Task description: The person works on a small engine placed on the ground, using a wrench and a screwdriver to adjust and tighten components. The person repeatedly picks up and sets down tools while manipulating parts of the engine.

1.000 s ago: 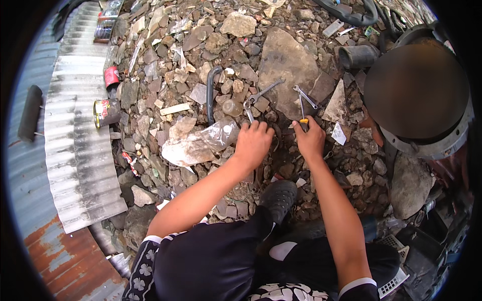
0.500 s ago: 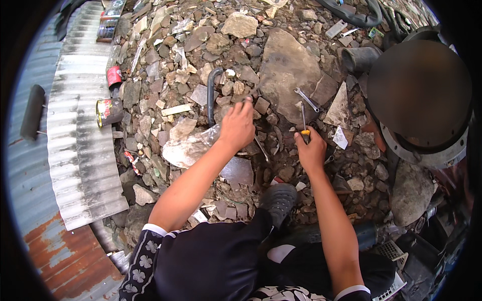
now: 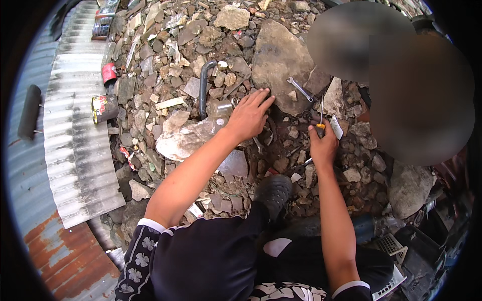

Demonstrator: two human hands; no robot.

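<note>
My left hand (image 3: 249, 115) reaches palm down over the rubble, fingers stretched out, with nothing visible in its grip. Beside its fingers lies a clear, shiny cylindrical piece (image 3: 224, 107). In my right hand (image 3: 323, 146) is a screwdriver (image 3: 321, 127) with a yellow and black handle, its thin shaft pointing away from me. A combination wrench (image 3: 300, 89) rests on a large flat stone (image 3: 279, 55) ahead of the hands. Another wrench (image 3: 306, 162) lies partly hidden by my right wrist. A small dark ring (image 3: 307, 115) sits just left of the screwdriver.
A bent black hose (image 3: 203, 90) and a dirty clear plastic bag (image 3: 183, 143) lie left of my left hand. Corrugated sheets (image 3: 80, 150), a red can (image 3: 108, 73) and a yellow-black can (image 3: 104, 109) border the left. A big boulder (image 3: 411, 188) stands right.
My left hand has shifted right, its fingers now more stretched out, and the clear cylindrical piece shows beside it. My right hand has moved slightly right with the screwdriver. The view has shifted a little.
</note>
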